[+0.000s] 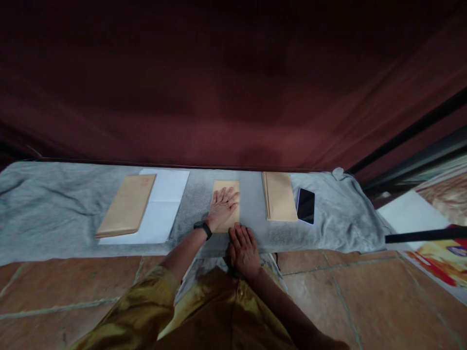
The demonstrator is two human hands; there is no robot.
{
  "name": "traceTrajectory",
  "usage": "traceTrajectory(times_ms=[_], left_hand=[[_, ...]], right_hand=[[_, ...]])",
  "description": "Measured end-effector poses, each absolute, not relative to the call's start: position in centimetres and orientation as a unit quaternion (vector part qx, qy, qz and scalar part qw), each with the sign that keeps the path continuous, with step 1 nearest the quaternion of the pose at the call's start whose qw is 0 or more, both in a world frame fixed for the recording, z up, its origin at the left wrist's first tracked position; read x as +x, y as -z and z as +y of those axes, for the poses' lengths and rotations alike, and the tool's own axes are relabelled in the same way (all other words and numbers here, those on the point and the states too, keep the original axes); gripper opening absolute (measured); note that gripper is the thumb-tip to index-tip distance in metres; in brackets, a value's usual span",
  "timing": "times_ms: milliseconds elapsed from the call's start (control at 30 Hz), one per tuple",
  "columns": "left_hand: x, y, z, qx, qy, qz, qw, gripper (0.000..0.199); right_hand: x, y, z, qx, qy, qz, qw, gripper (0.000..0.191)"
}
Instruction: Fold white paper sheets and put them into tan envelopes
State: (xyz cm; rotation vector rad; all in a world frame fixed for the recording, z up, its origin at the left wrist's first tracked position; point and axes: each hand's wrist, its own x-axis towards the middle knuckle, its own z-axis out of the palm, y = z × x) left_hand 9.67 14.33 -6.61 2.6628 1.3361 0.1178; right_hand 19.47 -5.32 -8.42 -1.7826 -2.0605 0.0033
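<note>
A: Where's the brown envelope (226,225)?

B: Near the centre of the frame, flat on the cloth-covered bench (251,194), its long sides running up and down the view.

A: And the left hand (223,206), how's its grip?

B: No pinch; it lies palm down across the envelope, fingers fanned apart. I'd guess that spreads the pressure and keeps the paper from curling or sliding.

A: The right hand (245,250)?

B: Just below, at the envelope's lower right corner, fingers side by side. Its underside is hidden, so whether it's pinching the edge I can't say. It seems set there to steady the near end.

A: Why the piles to either side?

B: Probably so each sits within reach of one hand. The left stack of envelopes (127,204), left of centre, partly overlaps white paper (166,209). The right stack of envelopes (281,197), right of centre, has its left edges slightly staggered.

A: And the phone (305,206)?

B: Just beside that stack, on its outer side, likely to be out of the hands' way.
</note>
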Motion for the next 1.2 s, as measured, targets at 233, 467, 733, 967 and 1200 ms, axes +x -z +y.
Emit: traceTrajectory(times_ms=[233,467,733,967,1200], left_hand=[[7.9,6.4,12.3,0.900,-0.025,0.425,0.091,0.051],[6.4,6.6,10.5,0.904,-0.019,0.415,0.100,0.051],[4.3,7.0,7.4,0.910,-0.053,0.405,0.068,0.055],[3.5,6.4,5.7,0.903,-0.053,0.423,0.054,0.056],[2.7,6.6,4.8,0.876,-0.070,0.475,0.037,0.055]], right_hand=[[19.6,8.4,-5.4,-0.641,-0.003,-0.742,0.198,0.055],[19.6,8.3,-5.4,-0.643,-0.008,-0.741,0.192,0.053],[19.4,8.4,-5.4,-0.645,0.008,-0.739,0.195,0.056],[19.3,9.1,-5.4,-0.641,0.023,-0.738,0.209,0.053],[19.4,9.6,-5.4,-0.640,0.041,-0.733,0.225,0.053]])
